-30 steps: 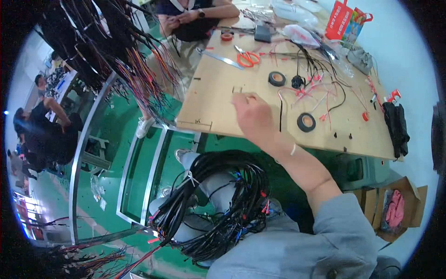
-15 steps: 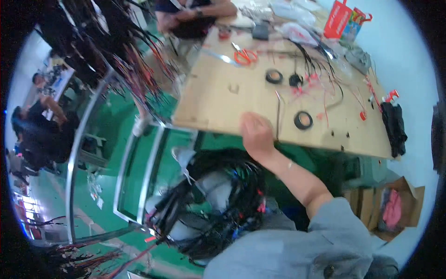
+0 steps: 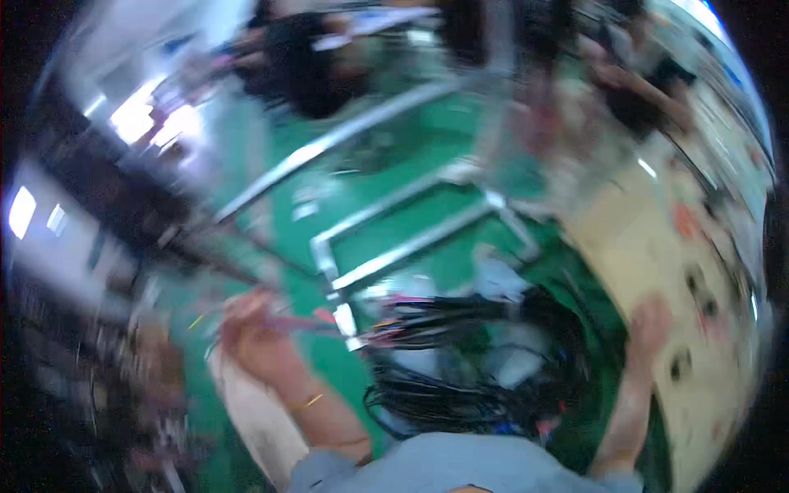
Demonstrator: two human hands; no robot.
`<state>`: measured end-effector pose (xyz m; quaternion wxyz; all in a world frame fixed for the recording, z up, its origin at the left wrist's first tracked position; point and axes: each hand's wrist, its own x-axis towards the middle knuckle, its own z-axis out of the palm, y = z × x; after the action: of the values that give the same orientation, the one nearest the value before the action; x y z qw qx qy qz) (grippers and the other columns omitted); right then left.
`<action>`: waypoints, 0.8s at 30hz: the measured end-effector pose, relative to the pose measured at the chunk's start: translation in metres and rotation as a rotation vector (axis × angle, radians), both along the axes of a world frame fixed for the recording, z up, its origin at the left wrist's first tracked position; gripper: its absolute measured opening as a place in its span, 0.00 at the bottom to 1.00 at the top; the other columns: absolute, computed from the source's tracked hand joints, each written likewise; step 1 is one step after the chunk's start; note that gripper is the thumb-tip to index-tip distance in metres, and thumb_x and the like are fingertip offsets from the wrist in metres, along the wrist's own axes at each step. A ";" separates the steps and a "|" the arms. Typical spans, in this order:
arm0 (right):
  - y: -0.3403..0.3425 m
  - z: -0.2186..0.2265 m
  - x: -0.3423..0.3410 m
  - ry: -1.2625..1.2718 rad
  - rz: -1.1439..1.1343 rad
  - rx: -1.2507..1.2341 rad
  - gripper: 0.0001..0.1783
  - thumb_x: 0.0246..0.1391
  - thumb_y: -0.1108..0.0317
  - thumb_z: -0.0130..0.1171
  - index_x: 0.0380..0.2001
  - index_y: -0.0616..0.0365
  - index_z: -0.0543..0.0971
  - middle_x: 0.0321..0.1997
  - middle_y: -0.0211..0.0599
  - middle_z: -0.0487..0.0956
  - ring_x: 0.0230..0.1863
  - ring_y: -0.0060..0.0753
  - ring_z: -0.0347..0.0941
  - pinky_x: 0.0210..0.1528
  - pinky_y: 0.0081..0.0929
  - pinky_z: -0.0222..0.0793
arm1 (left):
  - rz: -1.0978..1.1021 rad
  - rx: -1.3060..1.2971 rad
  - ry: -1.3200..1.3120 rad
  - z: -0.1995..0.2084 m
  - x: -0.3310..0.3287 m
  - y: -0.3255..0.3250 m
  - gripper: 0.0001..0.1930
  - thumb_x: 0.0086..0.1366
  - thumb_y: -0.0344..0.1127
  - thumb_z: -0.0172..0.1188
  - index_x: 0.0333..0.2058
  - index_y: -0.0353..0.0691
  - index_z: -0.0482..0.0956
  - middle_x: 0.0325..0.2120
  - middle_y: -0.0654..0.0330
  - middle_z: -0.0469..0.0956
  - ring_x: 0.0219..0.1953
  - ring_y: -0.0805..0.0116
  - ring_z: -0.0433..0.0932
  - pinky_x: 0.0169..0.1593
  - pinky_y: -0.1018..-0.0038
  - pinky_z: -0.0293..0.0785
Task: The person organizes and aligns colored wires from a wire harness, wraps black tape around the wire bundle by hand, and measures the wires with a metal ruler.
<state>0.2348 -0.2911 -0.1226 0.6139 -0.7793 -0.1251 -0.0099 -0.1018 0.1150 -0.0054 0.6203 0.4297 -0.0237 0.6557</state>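
Observation:
My left hand (image 3: 246,324) reaches out at the left, blurred, with its fingers curled round reddish wires (image 3: 300,323). These run to the right toward a thick coil of black cables, a wire harness (image 3: 468,394), in front of my body. Over the near edge of the wooden table (image 3: 618,234) is my right hand (image 3: 649,324), smeared by motion. Whether its fingers hold anything cannot be made out.
A silver metal frame (image 3: 411,267) stands on the green floor (image 3: 370,197) beyond the harness. Dark rolls of tape (image 3: 680,364) and an orange-handled tool (image 3: 686,220) lie on the table. A person (image 3: 649,90) is at its far side; another (image 3: 304,62) is farther back.
The view has swung left, so the table now lies at the right. My left hand and forearm have come into view. My right hand remains by the table edge.

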 end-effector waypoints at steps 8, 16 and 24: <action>0.094 0.006 -0.025 -0.673 0.117 -0.343 0.04 0.55 0.76 0.51 0.30 0.66 0.73 0.40 0.45 0.75 0.46 0.43 0.70 0.50 0.32 0.65 | 0.348 -0.174 0.108 0.025 0.002 0.015 0.05 0.63 0.23 0.55 0.34 0.25 0.77 0.31 0.54 0.77 0.33 0.67 0.76 0.43 0.67 0.77; 0.161 0.042 -0.042 -0.264 0.400 -0.558 0.17 0.53 0.77 0.53 0.47 0.59 0.71 0.35 0.42 0.77 0.41 0.36 0.74 0.44 0.33 0.68 | 0.379 -0.211 0.261 0.015 0.019 0.024 0.09 0.61 0.27 0.60 0.35 0.24 0.78 0.25 0.54 0.79 0.28 0.68 0.79 0.42 0.70 0.79; 0.281 0.127 -0.105 -0.266 0.952 -0.191 0.15 0.53 0.73 0.53 0.46 0.58 0.74 0.42 0.47 0.77 0.53 0.42 0.67 0.54 0.36 0.60 | 0.380 -0.112 0.401 0.029 0.034 -0.001 0.10 0.61 0.30 0.60 0.36 0.26 0.80 0.25 0.55 0.81 0.30 0.68 0.81 0.38 0.79 0.72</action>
<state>0.1301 -0.0101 0.0047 0.4549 -0.6805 -0.5443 0.1837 -0.0674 0.1137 0.0240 0.5014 0.5127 0.2168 0.6624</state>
